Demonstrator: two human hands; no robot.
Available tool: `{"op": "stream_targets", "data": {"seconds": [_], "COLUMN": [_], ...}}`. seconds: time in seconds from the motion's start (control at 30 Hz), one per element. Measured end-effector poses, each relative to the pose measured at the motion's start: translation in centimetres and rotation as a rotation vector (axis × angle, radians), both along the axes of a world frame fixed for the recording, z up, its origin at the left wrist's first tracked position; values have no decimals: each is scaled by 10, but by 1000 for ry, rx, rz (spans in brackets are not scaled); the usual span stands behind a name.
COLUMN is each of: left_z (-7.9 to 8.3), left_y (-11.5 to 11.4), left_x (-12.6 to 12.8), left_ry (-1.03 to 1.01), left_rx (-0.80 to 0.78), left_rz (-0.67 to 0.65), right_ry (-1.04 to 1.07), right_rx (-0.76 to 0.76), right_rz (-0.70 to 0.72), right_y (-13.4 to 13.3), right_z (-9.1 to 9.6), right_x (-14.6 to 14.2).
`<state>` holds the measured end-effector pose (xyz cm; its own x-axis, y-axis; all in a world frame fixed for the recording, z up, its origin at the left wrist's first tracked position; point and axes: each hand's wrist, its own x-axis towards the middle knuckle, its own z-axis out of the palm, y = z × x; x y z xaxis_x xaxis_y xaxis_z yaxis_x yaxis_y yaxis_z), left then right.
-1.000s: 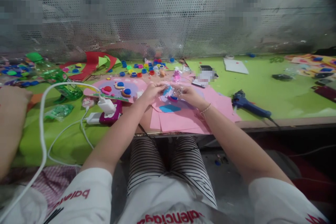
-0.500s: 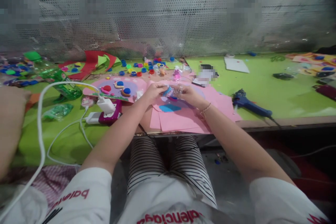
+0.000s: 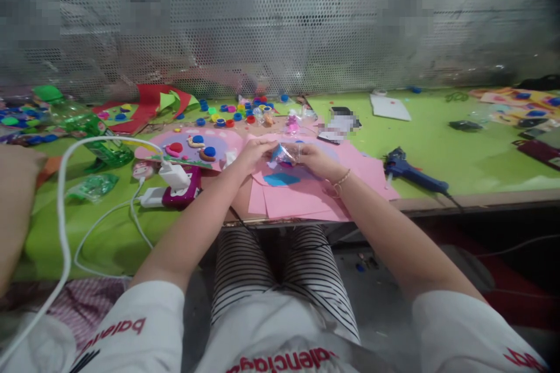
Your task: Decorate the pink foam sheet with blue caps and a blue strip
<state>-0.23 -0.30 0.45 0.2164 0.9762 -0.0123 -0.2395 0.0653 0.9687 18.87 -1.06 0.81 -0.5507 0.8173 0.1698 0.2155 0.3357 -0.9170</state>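
A small clear plastic wrapper (image 3: 289, 153) with something light blue in it is pinched between my two hands. My left hand (image 3: 258, 153) grips its blue end, fingers closed. On the other side, my right hand (image 3: 314, 159) has its fingers closed on the clear end. Both hands are just above a stack of pink paper sheets (image 3: 301, 204) bearing a blue paper shape (image 3: 281, 179). Left of my hands lies a pink and purple paper sheet (image 3: 164, 145) with little snail figures (image 3: 207, 154) on it.
Bottle caps (image 3: 230, 123) are scattered at the back. A blue glue gun (image 3: 415, 175) lies at right, a phone (image 3: 339, 128) behind my hands. At left are a green bottle (image 3: 109, 148), a purple power strip (image 3: 181, 195) with white cables, and another person's arm (image 3: 15, 204).
The clear wrapper now looks more stretched out between my hands, with less blue showing. My hands stay in nearly the same place; the view has shifted slightly.
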Motion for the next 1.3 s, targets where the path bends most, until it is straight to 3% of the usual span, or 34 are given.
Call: {"op": "stream_targets", "data": {"seconds": [0.2, 0.43, 0.83, 1.0, 1.17, 1.3], "left_z": [2, 3, 9, 10, 10, 13], "left_y": [-1, -2, 1, 1, 5, 9], "left_x": [1, 0, -7, -1, 0, -5], "left_ry": [-13, 18, 263, 345, 336, 277], "left_rx": [-25, -26, 69, 158, 196, 211], "left_rz": [36, 1, -67, -10, 101, 189], "right_ry": [85, 106, 46, 58, 17, -37], "right_rx": [-146, -199, -128, -98, 18, -27], "right_rz": [78, 116, 79, 23, 155, 182], "right_y": [2, 0, 2, 4, 1, -3], "right_z": [-8, -8, -8, -10, -5, -2], "right_x": [2, 2, 1, 1, 3, 3]}}
